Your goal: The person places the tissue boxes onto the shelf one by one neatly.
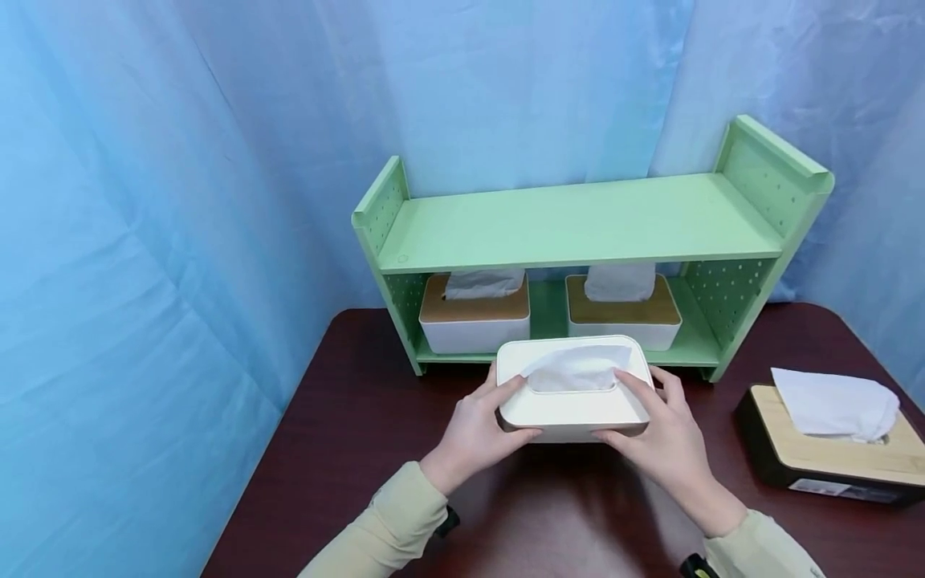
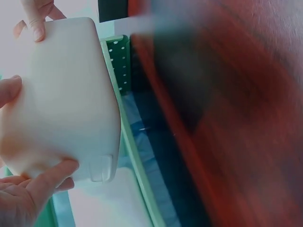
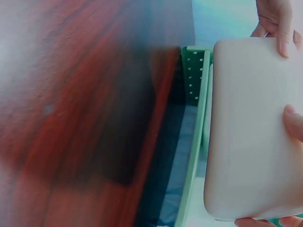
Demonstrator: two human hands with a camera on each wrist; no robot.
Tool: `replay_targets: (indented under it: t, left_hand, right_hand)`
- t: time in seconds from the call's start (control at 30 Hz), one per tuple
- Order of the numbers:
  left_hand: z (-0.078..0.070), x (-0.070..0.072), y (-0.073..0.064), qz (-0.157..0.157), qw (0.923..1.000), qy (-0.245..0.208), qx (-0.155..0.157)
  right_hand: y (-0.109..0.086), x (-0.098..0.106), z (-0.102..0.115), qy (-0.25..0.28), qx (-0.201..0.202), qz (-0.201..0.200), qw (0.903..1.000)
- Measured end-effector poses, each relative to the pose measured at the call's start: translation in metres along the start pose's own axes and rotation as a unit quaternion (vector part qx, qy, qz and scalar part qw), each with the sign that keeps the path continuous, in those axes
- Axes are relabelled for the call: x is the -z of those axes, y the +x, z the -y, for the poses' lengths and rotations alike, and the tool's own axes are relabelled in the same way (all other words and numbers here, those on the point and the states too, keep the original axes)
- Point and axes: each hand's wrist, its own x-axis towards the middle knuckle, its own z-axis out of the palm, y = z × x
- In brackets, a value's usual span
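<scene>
Between both hands is a white tissue box (image 1: pixel 571 408) with a tissue poking from its oval slot, its top tipped toward the head camera. My left hand (image 1: pixel 473 433) grips its left end, thumb along the near side. At the right end, my right hand (image 1: pixel 668 433) grips it the same way. Both wrist views show the near side of the box (image 2: pixel 61 99) raised over the dark table. Behind it, on the lower level of the green shelf (image 1: pixel 578 225), sit two white tissue boxes with wooden lids, one left (image 1: pixel 474 329) and one right (image 1: pixel 621 333).
A black tissue box with a light wooden lid (image 1: pixel 766 441) stands on the dark red-brown table (image 1: pixel 347 449) at the right. Light blue curtains (image 1: pixel 181 201) hang behind and to the left. The shelf's upper board (image 1: pixel 578 221) runs above the lidded boxes.
</scene>
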Motion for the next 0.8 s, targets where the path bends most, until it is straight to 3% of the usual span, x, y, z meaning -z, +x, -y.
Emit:
replay_targets:
  t: [0.13,0.33,0.6,0.8]
  left_hand:
    - [0.001,0.014,-0.002,-0.007,1.0000,-0.005,-0.001]
    - [0.003,0.035,-0.006,-0.045,0.9988,-0.011,-0.015]
    - [0.006,0.068,-0.007,-0.088,0.9942,0.001,-0.063]
    - [0.006,0.090,-0.004,-0.103,0.9913,0.021,-0.079]
  right_hand:
    - [0.006,0.000,0.012,0.000,0.009,-0.001,1.0000]
    - [0.019,0.002,0.032,-0.015,0.043,-0.006,0.9989]
    - [0.038,0.004,0.060,-0.015,0.095,-0.023,0.9951]
    - [0.050,0.006,0.078,-0.001,0.106,-0.028,0.9940]
